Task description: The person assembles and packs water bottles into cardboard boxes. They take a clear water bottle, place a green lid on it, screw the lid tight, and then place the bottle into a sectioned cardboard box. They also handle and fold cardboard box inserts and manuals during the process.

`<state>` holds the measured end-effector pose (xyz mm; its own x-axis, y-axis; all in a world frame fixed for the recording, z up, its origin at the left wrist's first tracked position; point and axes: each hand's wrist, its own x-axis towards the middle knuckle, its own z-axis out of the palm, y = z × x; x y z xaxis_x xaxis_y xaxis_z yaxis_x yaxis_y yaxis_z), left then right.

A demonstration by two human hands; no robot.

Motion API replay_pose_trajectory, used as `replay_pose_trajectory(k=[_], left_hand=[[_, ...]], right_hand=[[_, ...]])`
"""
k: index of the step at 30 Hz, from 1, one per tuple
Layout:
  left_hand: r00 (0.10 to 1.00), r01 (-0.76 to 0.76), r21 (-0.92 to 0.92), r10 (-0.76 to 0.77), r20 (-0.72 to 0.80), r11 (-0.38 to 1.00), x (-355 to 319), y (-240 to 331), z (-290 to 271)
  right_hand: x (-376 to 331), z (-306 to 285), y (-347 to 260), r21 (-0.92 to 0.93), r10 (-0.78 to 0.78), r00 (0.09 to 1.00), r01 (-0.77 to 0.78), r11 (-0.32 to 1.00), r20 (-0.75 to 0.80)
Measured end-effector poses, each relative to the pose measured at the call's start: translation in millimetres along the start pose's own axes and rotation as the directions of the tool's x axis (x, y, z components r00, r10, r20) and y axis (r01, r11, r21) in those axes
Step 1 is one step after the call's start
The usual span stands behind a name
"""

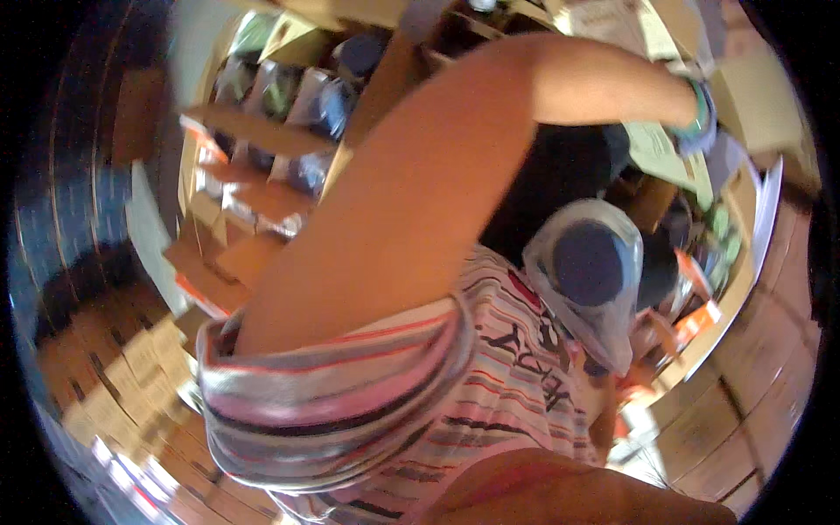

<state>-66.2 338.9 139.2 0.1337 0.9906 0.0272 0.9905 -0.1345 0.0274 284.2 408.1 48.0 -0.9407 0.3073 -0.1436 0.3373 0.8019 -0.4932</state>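
Note:
My left arm reaches across the view from the lower left to the upper right, with a green band at its wrist. Past the band my left hand (699, 133) is blurred against pale cardboard and paper (647, 149), and its fingers do not show clearly. At the lower right, a clear plastic bag (612, 337) surrounds an item with a round dark blue end (591, 262). The bag narrows downward to my right hand (602, 371), which appears closed on it. Most of that hand is hidden behind the plastic.
A large carton (744, 262) surrounds the work area. On its left, cardboard dividers (262, 131) separate several plastic-wrapped items (311, 109). More wrapped items (722, 227) stand at the right. Brown boxes (131, 367) are stacked at the lower left; tiled floor (726, 429) shows lower right.

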Motion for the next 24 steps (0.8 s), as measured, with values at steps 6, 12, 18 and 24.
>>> replay_pose_trajectory(k=[6, 12, 18, 24], left_hand=[[0.981, 0.104, 0.004, -0.102, -0.163, 0.995, -15.5, 18.6, 32.0], [0.943, 0.049, 0.001, -0.046, -0.33, 0.999, 26.3, 37.2, 44.3], [0.901, 0.03, 0.017, -0.02, -0.434, 0.999, 62.2, 52.5, 57.9], [0.865, 0.117, -0.071, -0.136, -0.482, 0.991, 33.2, 53.1, 55.4]], right_hand=[[71.1, -46.0, 29.0, 0.23, 0.084, 0.917, 0.008, 0.973, -0.389], [128.7, -134.7, 38.2, 0.334, 0.175, 0.692, 0.102, 0.937, -0.701], [162.0, -197.9, 84.2, 0.615, 0.316, 0.626, 0.342, 0.71, -0.713], [144.3, -227.5, 113.0, 0.35, -0.292, 0.789, -0.105, -0.931, -0.541]])
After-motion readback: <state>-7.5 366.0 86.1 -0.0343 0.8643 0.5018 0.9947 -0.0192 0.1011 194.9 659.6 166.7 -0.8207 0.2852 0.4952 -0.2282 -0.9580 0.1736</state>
